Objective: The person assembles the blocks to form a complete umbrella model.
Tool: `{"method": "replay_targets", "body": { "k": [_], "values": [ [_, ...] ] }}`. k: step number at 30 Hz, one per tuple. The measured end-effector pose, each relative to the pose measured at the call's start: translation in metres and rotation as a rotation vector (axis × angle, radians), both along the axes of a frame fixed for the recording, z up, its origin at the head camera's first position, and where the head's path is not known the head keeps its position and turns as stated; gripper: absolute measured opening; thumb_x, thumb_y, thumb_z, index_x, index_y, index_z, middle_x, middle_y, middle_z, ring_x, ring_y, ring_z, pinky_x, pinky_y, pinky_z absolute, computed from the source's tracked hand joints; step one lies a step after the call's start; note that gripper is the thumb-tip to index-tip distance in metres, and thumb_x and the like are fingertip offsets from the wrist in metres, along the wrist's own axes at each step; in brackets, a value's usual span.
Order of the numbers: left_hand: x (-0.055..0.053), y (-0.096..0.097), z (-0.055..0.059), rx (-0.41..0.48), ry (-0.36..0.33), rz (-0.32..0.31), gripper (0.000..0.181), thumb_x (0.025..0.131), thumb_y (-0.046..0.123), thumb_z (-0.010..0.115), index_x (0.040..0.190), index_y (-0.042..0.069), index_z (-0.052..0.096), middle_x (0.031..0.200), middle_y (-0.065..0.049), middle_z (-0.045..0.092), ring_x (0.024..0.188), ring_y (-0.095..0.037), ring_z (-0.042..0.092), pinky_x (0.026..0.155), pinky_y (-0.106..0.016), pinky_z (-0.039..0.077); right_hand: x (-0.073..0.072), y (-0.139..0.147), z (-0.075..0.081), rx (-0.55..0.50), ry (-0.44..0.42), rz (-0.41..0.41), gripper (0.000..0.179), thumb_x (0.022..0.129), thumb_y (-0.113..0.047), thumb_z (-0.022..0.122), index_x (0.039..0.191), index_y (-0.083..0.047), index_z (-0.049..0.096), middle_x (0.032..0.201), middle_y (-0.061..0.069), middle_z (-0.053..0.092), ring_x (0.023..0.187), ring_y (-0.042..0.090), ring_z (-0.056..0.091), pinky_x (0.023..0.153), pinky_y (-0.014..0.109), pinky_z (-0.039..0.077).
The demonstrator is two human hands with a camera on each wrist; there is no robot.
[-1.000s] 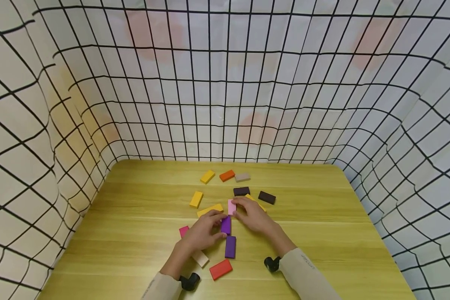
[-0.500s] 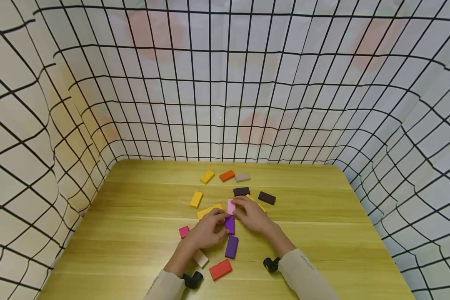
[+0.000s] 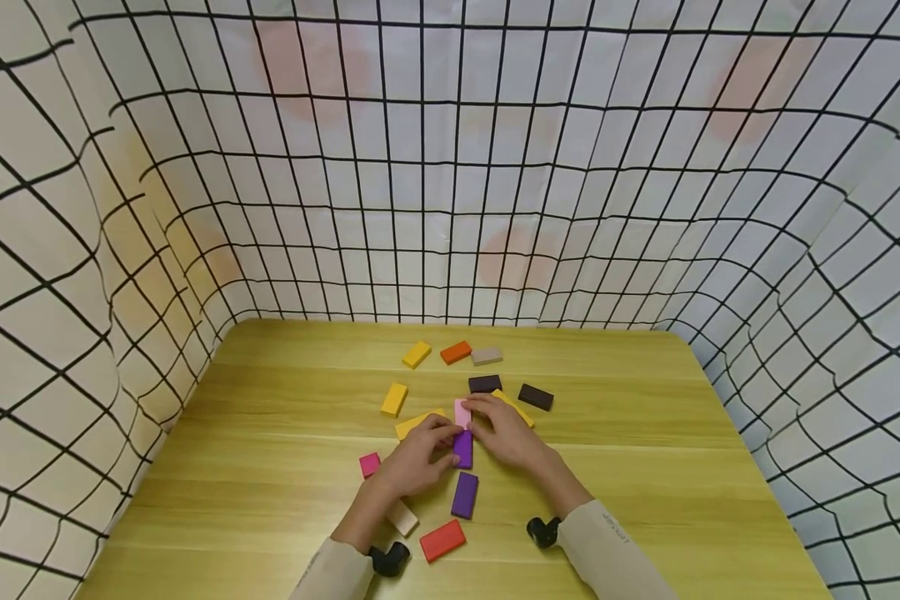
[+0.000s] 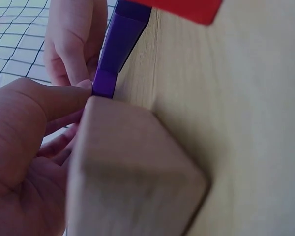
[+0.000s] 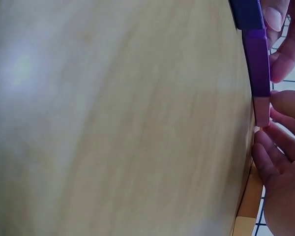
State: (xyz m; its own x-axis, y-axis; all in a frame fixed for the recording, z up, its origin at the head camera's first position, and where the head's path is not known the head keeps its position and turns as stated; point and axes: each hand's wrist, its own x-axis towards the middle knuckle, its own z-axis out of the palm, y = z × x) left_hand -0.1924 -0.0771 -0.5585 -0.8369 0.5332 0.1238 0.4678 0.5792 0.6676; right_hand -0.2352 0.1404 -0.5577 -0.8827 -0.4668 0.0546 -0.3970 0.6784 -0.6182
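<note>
My left hand (image 3: 418,458) pinches a bright purple block (image 3: 463,450) between thumb and fingers, as the left wrist view shows its end (image 4: 104,84) at the thumb tip. Just beyond, my right hand (image 3: 506,427) holds a light pink block (image 3: 461,411) by its ends, fingers at the far end and thumb near the joint. Pink and purple blocks lie end to end in a line; in the right wrist view the pink one (image 5: 261,110) meets the purple one (image 5: 256,64). Nearer to me lies a dark purple block (image 3: 464,496), slightly angled, close to the bright purple one.
A red block (image 3: 443,542), a beige block (image 3: 403,518) and a magenta block (image 3: 369,464) lie around my left forearm. Yellow (image 3: 394,400), orange (image 3: 456,352), grey (image 3: 487,356) and black blocks (image 3: 536,397) are scattered farther back on the wooden table (image 3: 645,467). Grid-patterned cloth walls surround it.
My left hand has shifted slightly right, bringing the bright purple block into line with the pink one. The dark purple block has turned a little and shifted right. My right hand stays nearly still.
</note>
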Motion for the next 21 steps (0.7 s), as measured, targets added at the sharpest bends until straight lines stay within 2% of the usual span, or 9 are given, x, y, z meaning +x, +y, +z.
{"method": "replay_targets", "body": {
  "k": [6, 9, 13, 17, 21],
  "values": [
    [0.0006, -0.0017, 0.0008, 0.001, -0.039, 0.009, 0.046, 0.099, 0.021, 0.066, 0.141, 0.006, 0.058, 0.13, -0.006, 0.059, 0.112, -0.016, 0.063, 0.099, -0.032, 0.055, 0.0014, 0.0023, 0.0015, 0.04, -0.015, 0.027, 0.052, 0.098, -0.028, 0.065, 0.148, -0.016, 0.054, 0.156, 0.004, 0.047, 0.147, 0.028, 0.041, 0.121, 0.051, 0.035],
    [-0.0005, -0.0015, -0.0007, 0.009, -0.043, 0.012, 0.046, 0.098, 0.021, 0.067, 0.141, 0.005, 0.058, 0.13, -0.006, 0.06, 0.112, -0.016, 0.063, 0.098, -0.031, 0.055, 0.0021, 0.0055, 0.001, 0.058, -0.035, 0.038, 0.06, 0.095, -0.033, 0.068, 0.151, -0.019, 0.05, 0.159, 0.003, 0.043, 0.149, 0.028, 0.038, 0.122, 0.051, 0.034],
    [-0.0023, -0.0019, -0.0023, 0.02, -0.043, 0.02, 0.048, 0.097, 0.022, 0.068, 0.141, 0.005, 0.058, 0.128, -0.005, 0.061, 0.109, -0.016, 0.064, 0.097, -0.031, 0.056, 0.0024, 0.0077, -0.0003, 0.055, -0.044, 0.039, 0.061, 0.095, -0.034, 0.068, 0.152, -0.02, 0.048, 0.16, 0.003, 0.042, 0.149, 0.028, 0.038, 0.122, 0.052, 0.033],
    [-0.0056, -0.0021, -0.0042, 0.037, -0.047, 0.014, 0.05, 0.096, 0.021, 0.069, 0.142, 0.004, 0.056, 0.134, -0.006, 0.059, 0.109, -0.016, 0.064, 0.094, -0.029, 0.057, 0.0029, 0.0088, -0.0012, 0.056, -0.048, 0.036, 0.061, 0.096, -0.036, 0.067, 0.152, -0.021, 0.048, 0.16, 0.002, 0.041, 0.15, 0.029, 0.037, 0.122, 0.052, 0.033],
    [-0.0086, -0.0032, -0.0027, 0.036, -0.035, -0.007, 0.056, 0.095, 0.021, 0.07, 0.146, 0.005, 0.052, 0.147, -0.008, 0.052, 0.11, -0.016, 0.064, 0.095, -0.03, 0.057, 0.0027, 0.009, -0.0013, 0.045, -0.055, 0.045, 0.061, 0.097, -0.038, 0.067, 0.152, -0.021, 0.047, 0.161, 0.001, 0.04, 0.151, 0.029, 0.036, 0.122, 0.053, 0.032]
  ]
}}
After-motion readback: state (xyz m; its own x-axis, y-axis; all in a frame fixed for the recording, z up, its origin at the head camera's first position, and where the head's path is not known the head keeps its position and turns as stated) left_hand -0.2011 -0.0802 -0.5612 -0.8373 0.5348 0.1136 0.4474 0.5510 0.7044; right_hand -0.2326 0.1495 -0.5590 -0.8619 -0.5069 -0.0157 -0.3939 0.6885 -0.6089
